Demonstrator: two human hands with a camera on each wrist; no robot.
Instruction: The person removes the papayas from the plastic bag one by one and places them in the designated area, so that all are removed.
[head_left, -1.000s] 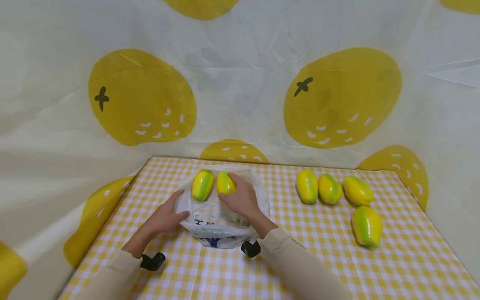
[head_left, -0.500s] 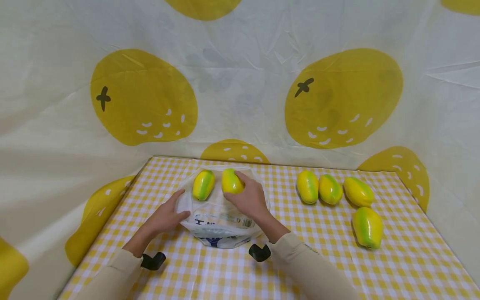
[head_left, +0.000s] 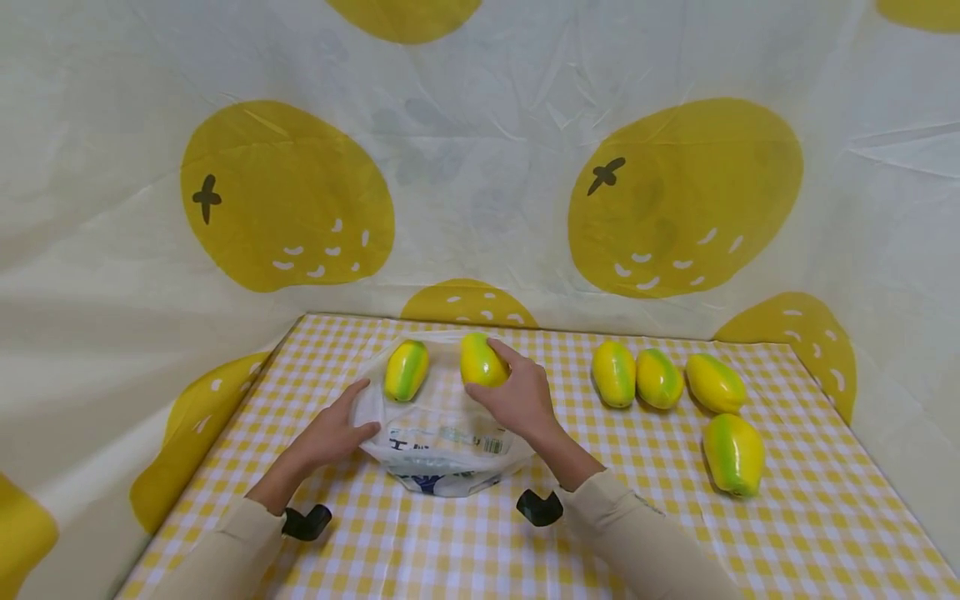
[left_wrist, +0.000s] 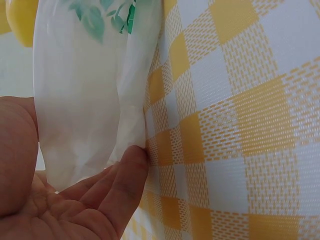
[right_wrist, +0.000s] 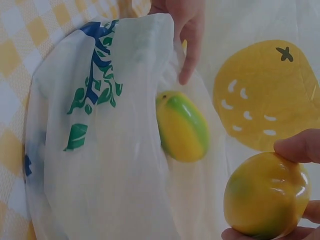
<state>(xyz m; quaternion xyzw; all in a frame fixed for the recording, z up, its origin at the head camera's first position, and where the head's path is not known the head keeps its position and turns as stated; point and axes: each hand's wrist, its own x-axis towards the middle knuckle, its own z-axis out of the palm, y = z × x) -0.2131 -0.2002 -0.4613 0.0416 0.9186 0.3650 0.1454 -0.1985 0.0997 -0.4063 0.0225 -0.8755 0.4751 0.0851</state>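
Observation:
A white plastic bag [head_left: 442, 417] with green and blue print lies on the table, its mouth spread. My left hand [head_left: 333, 429] holds the bag's left rim; in the left wrist view its thumb and fingers [left_wrist: 127, 187] stand on either side of the plastic. One yellow-green papaya [head_left: 407, 371] lies inside the mouth, near those fingers. My right hand [head_left: 521, 400] grips a second papaya [head_left: 480, 360] over the bag's right side, thumb and fingers round it. From the right wrist, this held papaya [right_wrist: 265, 195] appears beside the bag opening.
Several more papayas [head_left: 660, 379] rest at the back right of the table, one papaya [head_left: 735, 454] nearer the front. A yellow-white checked cloth [head_left: 615, 467] covers the table. Behind its back edge hangs a fruit-printed curtain [head_left: 480, 208].
My right hand has moved right with its papaya, away from the papaya lying in the bag. The bag's right side has spread slightly. My left hand stays in place.

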